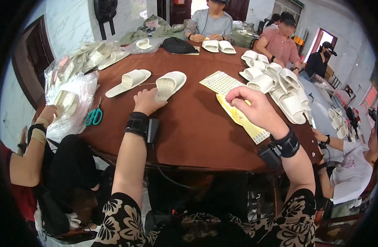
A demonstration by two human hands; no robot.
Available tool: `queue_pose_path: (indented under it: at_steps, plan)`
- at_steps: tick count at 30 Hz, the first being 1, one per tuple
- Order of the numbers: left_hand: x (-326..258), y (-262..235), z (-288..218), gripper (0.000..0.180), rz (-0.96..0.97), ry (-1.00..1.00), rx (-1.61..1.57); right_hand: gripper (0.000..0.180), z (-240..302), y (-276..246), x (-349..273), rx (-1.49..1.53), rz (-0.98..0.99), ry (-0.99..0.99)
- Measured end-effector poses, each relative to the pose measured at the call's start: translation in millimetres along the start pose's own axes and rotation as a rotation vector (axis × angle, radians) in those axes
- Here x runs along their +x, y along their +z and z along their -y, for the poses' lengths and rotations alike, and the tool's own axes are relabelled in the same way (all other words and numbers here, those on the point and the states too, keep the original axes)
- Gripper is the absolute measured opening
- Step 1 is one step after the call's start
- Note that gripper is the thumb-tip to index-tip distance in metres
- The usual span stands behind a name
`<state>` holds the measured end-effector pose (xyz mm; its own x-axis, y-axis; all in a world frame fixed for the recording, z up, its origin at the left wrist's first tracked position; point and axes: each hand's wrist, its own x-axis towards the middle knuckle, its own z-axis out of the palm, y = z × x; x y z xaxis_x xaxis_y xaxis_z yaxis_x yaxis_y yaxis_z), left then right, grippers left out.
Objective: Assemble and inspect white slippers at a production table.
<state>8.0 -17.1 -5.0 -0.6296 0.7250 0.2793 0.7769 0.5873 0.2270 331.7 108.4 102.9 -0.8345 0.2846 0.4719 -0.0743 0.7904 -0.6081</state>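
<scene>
Two cream slippers lie in front of me, a left slipper (131, 80) and a right slipper (170, 84). My left hand (147, 101) is at the right slipper's near end, its thumb and index finger about the sole edge. To the right, my right hand (254, 109) is raised with thumb and fingers pinched together; whatever is between the tips is too small to make out. Beneath that hand lies a yellow sheet (230, 108), partly covered by it. A pale yellow sheet with rows of small labels (222, 82) lies just beyond.
Teal-handled scissors (94, 116) lie left, beside slippers in clear plastic bags (69, 101). A slipper pile (275, 80) covers the right side. A black cap (178, 45) and another slipper pair (219, 46) sit at the far edge. Several other people work around the brown-covered table (189, 136).
</scene>
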Motion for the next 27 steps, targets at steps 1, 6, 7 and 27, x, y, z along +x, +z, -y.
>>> queue_pose_path:
  at_steps: [1,6,7,27]
  plan:
    - [-1.1,-1.2,-1.2,0.066,0.018,0.045,-0.027,0.013,-6.5,4.1,3.9,-0.001,-0.003,0.012]
    - [-6.3,-8.8,-8.2,0.069,0.087,0.159,-0.117,0.018,-40.7,23.3,21.1,0.041,0.171,0.18]
    - [-8.5,-10.8,-11.2,0.069,0.113,0.201,-0.131,0.02,-46.3,27.7,24.3,0.049,0.234,0.26]
    - [87.5,9.1,100.3,0.041,-0.122,0.232,-0.165,0.028,-81.0,83.6,41.0,0.036,0.284,0.146]
